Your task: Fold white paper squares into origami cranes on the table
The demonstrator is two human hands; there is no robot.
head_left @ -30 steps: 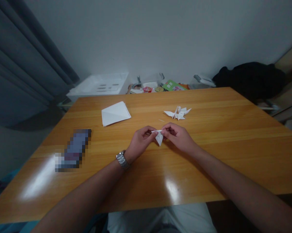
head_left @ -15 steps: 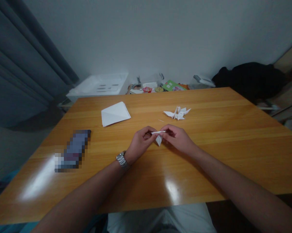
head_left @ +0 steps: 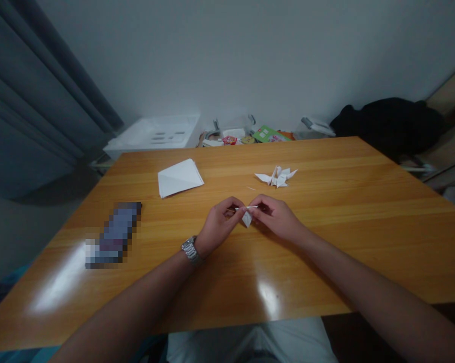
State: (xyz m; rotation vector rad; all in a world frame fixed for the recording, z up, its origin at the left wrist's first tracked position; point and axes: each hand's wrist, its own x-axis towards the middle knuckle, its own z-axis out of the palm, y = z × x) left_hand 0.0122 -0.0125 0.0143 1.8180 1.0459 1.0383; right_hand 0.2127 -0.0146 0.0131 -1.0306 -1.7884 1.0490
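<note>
Both my hands meet above the middle of the wooden table (head_left: 325,242), pinching a small folded white paper piece (head_left: 247,217). My left hand (head_left: 218,226), with a metal watch (head_left: 190,250) on its wrist, grips the paper's left side with closed fingers. My right hand (head_left: 274,216) pinches its right side. A thin white flap runs between the fingertips and a small pointed part hangs below. A finished white origami figure (head_left: 276,177) lies on the table just beyond my right hand.
A stack of white paper sheets (head_left: 179,177) lies at the far left of the table. A blurred dark flat object (head_left: 114,235) rests near the left edge. Behind the table are a white plastic box (head_left: 153,133), assorted small items (head_left: 246,136) and a black bag (head_left: 391,123).
My fingers have drawn closer together on the paper piece, and less of its hanging point shows. Nothing else on the table has moved.
</note>
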